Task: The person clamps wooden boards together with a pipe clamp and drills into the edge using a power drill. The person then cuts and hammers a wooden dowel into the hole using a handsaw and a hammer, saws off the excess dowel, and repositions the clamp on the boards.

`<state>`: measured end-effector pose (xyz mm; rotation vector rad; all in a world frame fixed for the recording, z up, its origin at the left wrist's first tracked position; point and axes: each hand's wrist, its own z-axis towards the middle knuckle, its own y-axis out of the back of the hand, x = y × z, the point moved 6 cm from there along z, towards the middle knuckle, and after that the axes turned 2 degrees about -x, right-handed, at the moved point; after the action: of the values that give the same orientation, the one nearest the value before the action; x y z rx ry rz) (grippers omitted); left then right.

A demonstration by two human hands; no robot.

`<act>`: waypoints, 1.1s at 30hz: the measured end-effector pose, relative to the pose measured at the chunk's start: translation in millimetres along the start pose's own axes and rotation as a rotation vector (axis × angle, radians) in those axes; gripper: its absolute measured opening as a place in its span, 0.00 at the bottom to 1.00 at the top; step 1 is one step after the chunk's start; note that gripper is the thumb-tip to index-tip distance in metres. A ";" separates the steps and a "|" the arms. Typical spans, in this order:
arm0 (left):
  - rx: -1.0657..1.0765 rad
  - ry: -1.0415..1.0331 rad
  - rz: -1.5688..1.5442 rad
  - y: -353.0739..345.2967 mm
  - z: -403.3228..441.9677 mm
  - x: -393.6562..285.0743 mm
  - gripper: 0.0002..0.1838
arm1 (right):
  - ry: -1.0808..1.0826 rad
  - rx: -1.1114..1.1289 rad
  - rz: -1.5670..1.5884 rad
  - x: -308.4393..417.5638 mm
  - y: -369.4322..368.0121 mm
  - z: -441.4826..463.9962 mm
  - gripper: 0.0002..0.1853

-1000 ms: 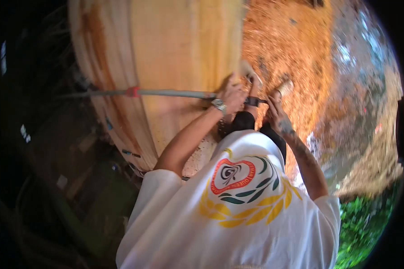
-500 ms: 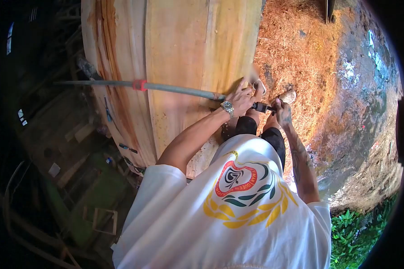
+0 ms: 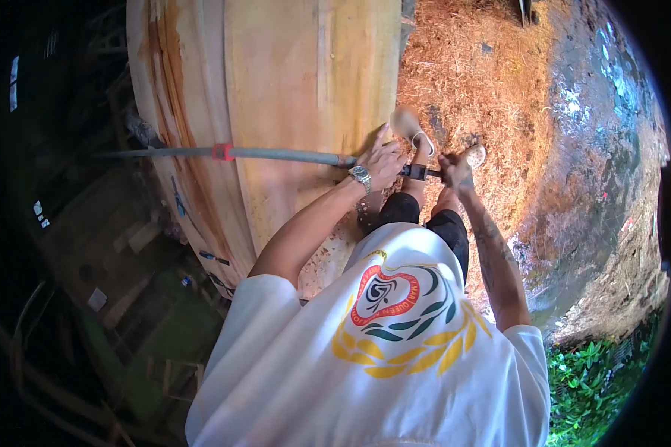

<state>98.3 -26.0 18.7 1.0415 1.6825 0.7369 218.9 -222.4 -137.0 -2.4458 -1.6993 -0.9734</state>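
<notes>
A long grey bar clamp (image 3: 291, 155) with a red piece lies across pale wooden boards (image 3: 276, 89). My left hand (image 3: 382, 165), with a watch on its wrist, rests over the clamp's right end at the boards' edge; its index finger is stretched out and the other fingers bend over the bar. Just right of it is the black clamp head (image 3: 417, 172). My right hand (image 3: 457, 173) is closed round the thin handle beyond that head; the fingers partly hide the handle.
Below the hands are my feet in light shoes (image 3: 475, 155), on ground covered with reddish shavings (image 3: 492, 89). Two small tools, one blue (image 3: 179, 205) and one dark (image 3: 214, 258), lie on the left boards. Dim clutter is at far left, green plants (image 3: 596, 387) at lower right.
The view has shifted slightly. My right hand has changed its hold, from fingers stretched along the handle to closed round it. My left hand has stayed at the clamp's end.
</notes>
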 end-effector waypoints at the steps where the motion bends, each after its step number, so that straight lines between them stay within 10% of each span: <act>1: 0.001 0.010 0.003 4.2 0.1 -1.4 0.13 | 0.204 -0.092 -0.001 31.3 12.9 -26.5 0.29; 4: 0.042 0.026 0.055 -4.6 3.2 -2.1 0.15 | 0.841 -0.168 -0.088 66.2 35.8 -75.0 0.30; 11: 0.025 0.032 -0.027 10.6 8.6 -8.9 0.14 | 1.394 -0.034 -0.323 71.1 21.7 -71.3 0.27; 33: 0.107 0.080 -0.049 11.4 19.9 -11.8 0.26 | 1.316 -0.125 0.078 58.0 16.1 -54.9 0.21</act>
<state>122.2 -31.4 26.7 1.0531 1.8267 0.6701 218.9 -199.0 -59.0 -1.1821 -1.0056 -1.9989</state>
